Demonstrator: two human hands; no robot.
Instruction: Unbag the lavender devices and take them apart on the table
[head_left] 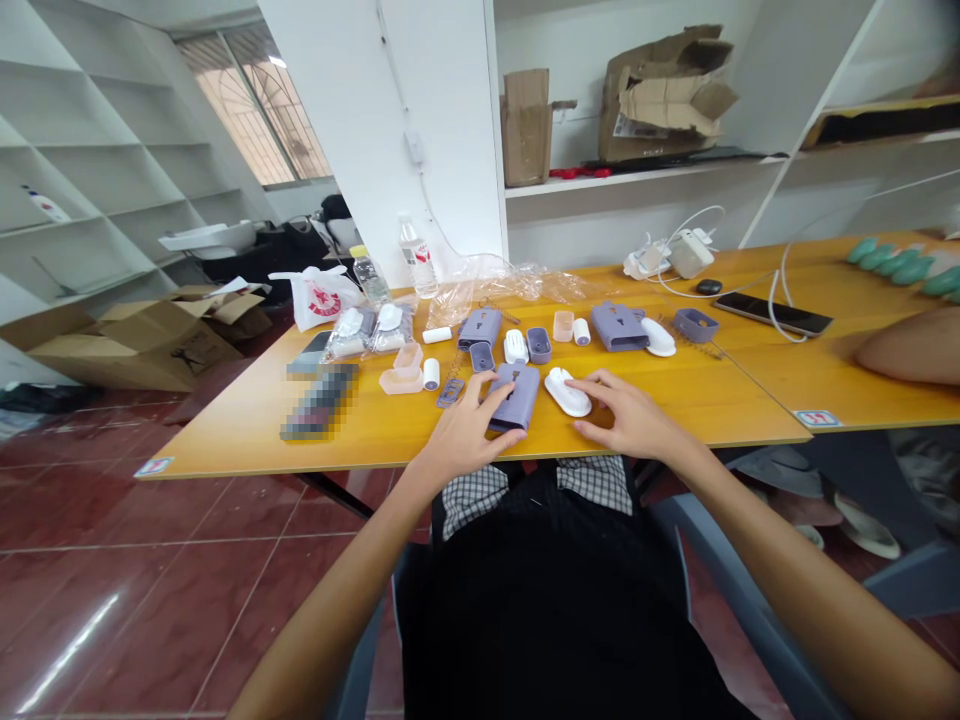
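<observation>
My left hand [466, 430] lies on the wooden table [247, 430] with its fingers spread, touching the near end of a purple plastic casing [517, 395]. My right hand [630, 415] rests flat beside it, fingers apart, with its fingertips against a white oval plastic piece [568, 392]. Neither hand grips anything. Just beyond lie small parts: a white roller [431, 373], a pink tray [405, 370], a purple cap [481, 356] and another purple casing [617, 327].
A blurred dark object [321, 402] lies at the left of the table. Water bottles [415, 255], a plastic bag [322, 297], a phone [772, 313] with charger cables lie further back. Another person's arm [911, 345] rests at right. Cardboard boxes [127, 335] sit on the floor.
</observation>
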